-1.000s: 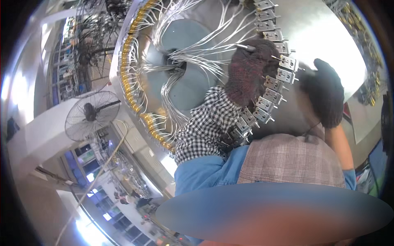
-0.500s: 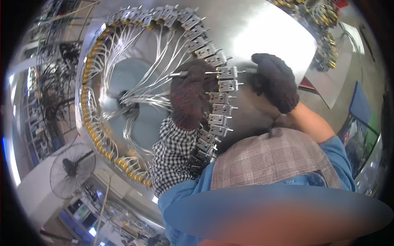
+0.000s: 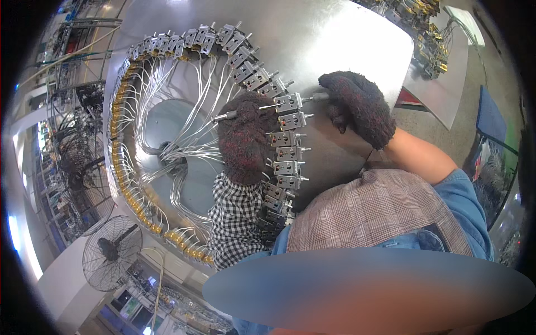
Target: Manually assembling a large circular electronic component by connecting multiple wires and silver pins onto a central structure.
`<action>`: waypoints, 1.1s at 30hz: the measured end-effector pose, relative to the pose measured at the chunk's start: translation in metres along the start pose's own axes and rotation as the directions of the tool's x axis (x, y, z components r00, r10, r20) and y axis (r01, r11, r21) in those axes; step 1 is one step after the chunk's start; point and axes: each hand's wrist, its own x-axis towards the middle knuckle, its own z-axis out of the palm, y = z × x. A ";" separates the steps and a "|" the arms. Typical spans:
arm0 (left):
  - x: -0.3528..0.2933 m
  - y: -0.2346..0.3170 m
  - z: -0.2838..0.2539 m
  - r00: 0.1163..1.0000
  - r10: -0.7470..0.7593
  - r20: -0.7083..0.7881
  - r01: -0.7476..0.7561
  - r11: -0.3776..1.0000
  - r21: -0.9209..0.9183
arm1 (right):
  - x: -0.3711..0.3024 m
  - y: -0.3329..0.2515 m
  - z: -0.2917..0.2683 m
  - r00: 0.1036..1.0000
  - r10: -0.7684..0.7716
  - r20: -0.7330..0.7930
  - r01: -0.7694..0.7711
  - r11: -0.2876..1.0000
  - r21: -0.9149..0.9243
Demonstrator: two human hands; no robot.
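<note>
Both hands wear dark, reddish-flecked knit gloves. My left hand (image 3: 244, 139) is closed around a slim metal rod-like tool (image 3: 225, 116); its thin tip comes out on the right, at a small silver metal block (image 3: 289, 103). On the block's other side, my right hand (image 3: 362, 109) is closed on a short grey cylindrical tool (image 3: 316, 96), its end against the block's protruding pin. More such blocks (image 3: 287, 153) with pins line the near right of a large ring. Bundled white wires (image 3: 190, 134) run from the ring's middle to its parts, passing beside my left hand.
Brass-coloured fittings (image 3: 118, 151) line the ring's left side. The ring surrounds a grey disc (image 3: 195, 184) on a shiny metal table (image 3: 312, 33). Similar wired parts (image 3: 435, 56) lie at the far right. A fan (image 3: 111, 251) stands lower left, a blue panel (image 3: 497, 120) right.
My right hand has moved left, bringing the grey tool up to the block's pin. The ring and my left hand appear shifted slightly left as the view moved.
</note>
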 end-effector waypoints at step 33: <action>0.001 0.005 0.006 0.999 0.017 -0.034 -0.011 0.988 0.156 | -0.004 -0.020 0.002 1.000 0.011 -0.019 -0.017 0.934 -0.356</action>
